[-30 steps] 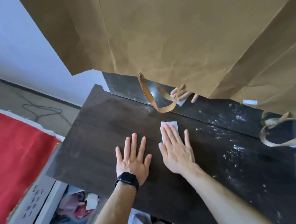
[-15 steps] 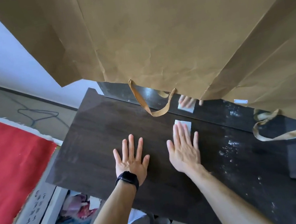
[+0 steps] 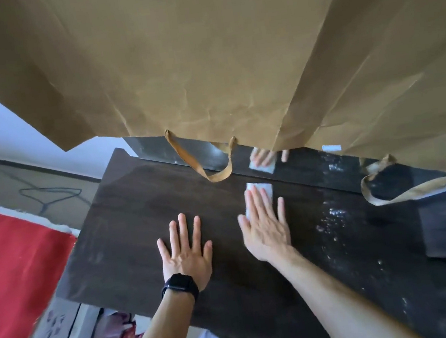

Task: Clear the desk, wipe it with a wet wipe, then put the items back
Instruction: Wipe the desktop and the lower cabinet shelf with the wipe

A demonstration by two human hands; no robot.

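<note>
Wiping underway on the dark desk

Right hand [image 3: 266,225] is lying flat and open, fingers together, pressing the white wet wipe [image 3: 258,189] onto the desk [image 3: 143,221] near its far edge, close to the reflective panel [image 3: 202,151] behind. Nothing is being gripped; the palm alone is pinning the wipe. Left hand [image 3: 186,253] is resting spread and empty just beside it, bracing, a black watch [image 3: 179,286] on the wrist. Pale specks [image 3: 333,216] are lying to the right, apparently not yet reached. Doing this well probably means keeping even pressure through the fingertips, overlapping the strokes toward those specks, and staying clear of the brown paper bags [image 3: 201,58] hanging overhead, whose handles [image 3: 204,165] are dangling low.
</note>
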